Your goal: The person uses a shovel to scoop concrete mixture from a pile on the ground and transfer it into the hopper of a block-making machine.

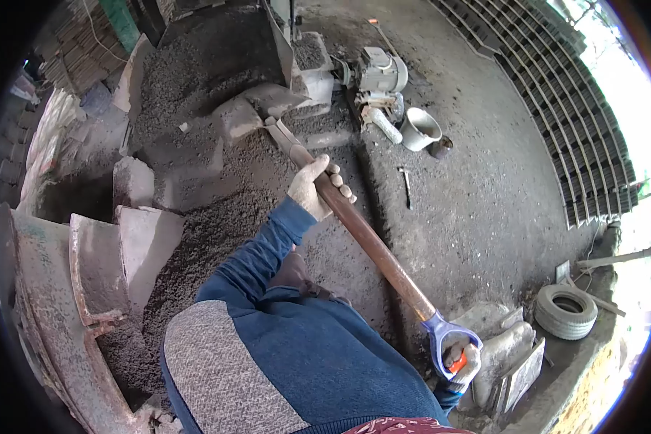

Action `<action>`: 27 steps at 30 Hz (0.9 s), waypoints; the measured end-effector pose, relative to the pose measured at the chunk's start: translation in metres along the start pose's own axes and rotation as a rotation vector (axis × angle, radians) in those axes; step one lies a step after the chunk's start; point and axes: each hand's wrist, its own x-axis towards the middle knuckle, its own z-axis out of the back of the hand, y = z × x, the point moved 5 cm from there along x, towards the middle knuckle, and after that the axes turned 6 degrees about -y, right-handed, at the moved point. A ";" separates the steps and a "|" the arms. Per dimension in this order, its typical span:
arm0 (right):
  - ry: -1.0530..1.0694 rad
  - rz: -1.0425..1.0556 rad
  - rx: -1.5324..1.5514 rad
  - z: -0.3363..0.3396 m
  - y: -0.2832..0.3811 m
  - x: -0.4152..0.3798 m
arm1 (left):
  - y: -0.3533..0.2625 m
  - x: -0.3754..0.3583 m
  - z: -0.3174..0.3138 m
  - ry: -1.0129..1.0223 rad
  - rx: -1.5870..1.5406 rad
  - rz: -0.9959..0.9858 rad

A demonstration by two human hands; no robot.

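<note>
A shovel (372,239) with a long brown wooden shaft and a blue D-shaped handle slants across the view. My left hand (316,189), in a pale glove, is wrapped round the upper shaft near the metal socket. At the lower right, my right hand (464,365), also gloved, is closed on the grip inside the blue handle, where a bit of orange shows. The shovel's blade lies toward the heap of dark, crumbly material (249,170), and I cannot make out its edge clearly.
A metal hopper (224,43) with dark material stands at the back. An electric motor (381,71), a white bucket (419,130) and a hammer-like tool (407,188) sit right of a low ledge. A tyre (566,311) lies far right. Curved rusty metal panels (43,289) edge the left.
</note>
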 end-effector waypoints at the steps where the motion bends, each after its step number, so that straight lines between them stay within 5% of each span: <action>1: -0.020 0.011 0.008 -0.004 -0.003 0.005 | -0.008 0.003 0.000 -0.023 0.018 -0.010; 6: -0.070 -0.245 0.085 -0.141 -0.061 0.030 | -0.116 0.048 0.010 -0.180 0.158 -0.303; 8: 0.022 0.027 -0.223 -0.166 -0.093 0.039 | -0.177 0.063 0.014 -0.521 0.150 -0.473; 10: 0.178 0.031 -0.259 -0.181 -0.052 0.033 | -0.199 0.066 0.009 -0.396 0.137 -0.429; 13: -0.009 0.346 -0.418 -0.185 0.053 0.058 | -0.156 0.035 -0.043 0.023 -0.128 -0.188; 15: -0.088 1.329 -1.210 -0.178 0.140 0.071 | -0.127 0.011 -0.072 0.184 -0.127 -0.140; 16: -0.275 1.261 -1.035 -0.213 0.189 0.056 | -0.115 0.001 -0.077 0.227 -0.022 -0.169; 18: -0.189 1.607 -0.906 -0.228 0.266 0.051 | -0.104 -0.014 -0.085 0.317 0.338 -0.390; 20: -0.253 1.971 -0.953 -0.250 0.342 0.049 | -0.085 -0.010 -0.080 0.624 0.154 -0.257; 24: -0.151 2.214 -0.753 -0.426 0.350 0.031 | -0.106 -0.011 -0.073 0.799 0.111 -0.356; 27: -0.032 2.225 -0.602 -0.543 0.298 0.015 | -0.182 -0.017 -0.073 0.941 -0.063 -0.463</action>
